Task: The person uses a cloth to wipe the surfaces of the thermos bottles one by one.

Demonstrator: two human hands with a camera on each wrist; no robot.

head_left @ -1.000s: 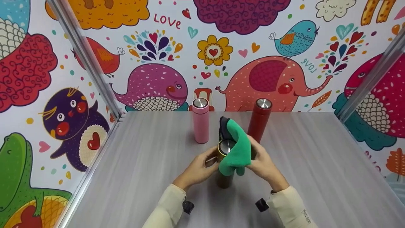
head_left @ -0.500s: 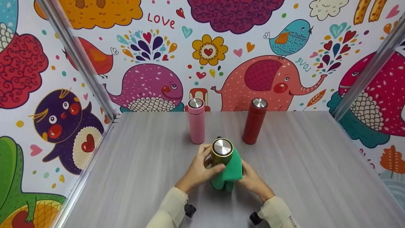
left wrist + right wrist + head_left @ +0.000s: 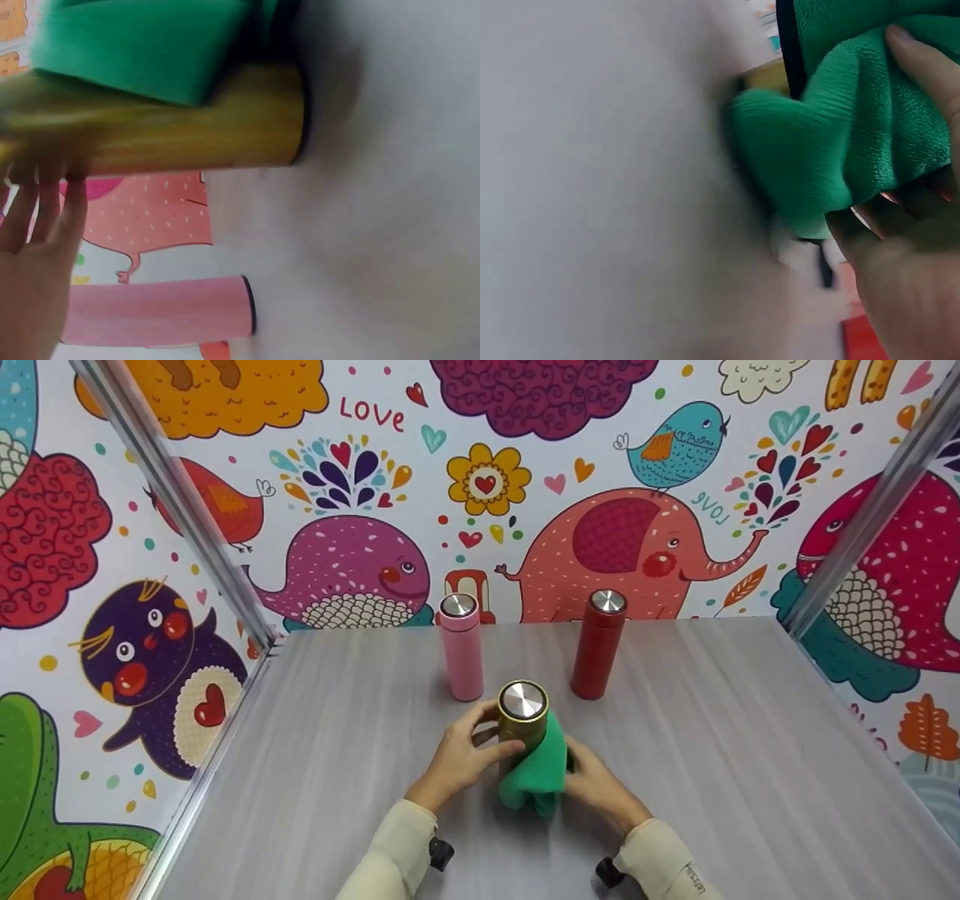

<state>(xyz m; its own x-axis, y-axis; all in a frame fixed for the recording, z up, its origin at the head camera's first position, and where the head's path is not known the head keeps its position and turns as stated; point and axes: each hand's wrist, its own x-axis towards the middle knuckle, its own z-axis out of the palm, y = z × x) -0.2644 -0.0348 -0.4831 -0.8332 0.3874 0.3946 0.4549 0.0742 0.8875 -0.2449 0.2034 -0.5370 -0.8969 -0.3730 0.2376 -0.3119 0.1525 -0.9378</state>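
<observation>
In the head view a gold vacuum flask (image 3: 517, 730) with a shiny steel lid stands roughly upright over the middle of the table. My left hand (image 3: 461, 751) grips its upper body from the left, thumb in front. Against the flask's right side my right hand (image 3: 598, 786) holds a green cloth (image 3: 538, 772), which drapes over the front and lower part. The right wrist view shows the thumb and fingers pinching the folded cloth (image 3: 877, 120). The gold flask (image 3: 195, 139) is blurred in the left wrist view. Whether its base touches the table I cannot tell.
Behind the hands stand a pink flask (image 3: 463, 656) on the left and a red flask (image 3: 598, 652) on the right. The grey table (image 3: 337, 720) is bounded by patterned walls (image 3: 480, 547) with metal posts at the corners.
The right hand has brought the cloth down from over the lid to the flask's lower right side. The lid is now uncovered. The left hand still grips the flask.
</observation>
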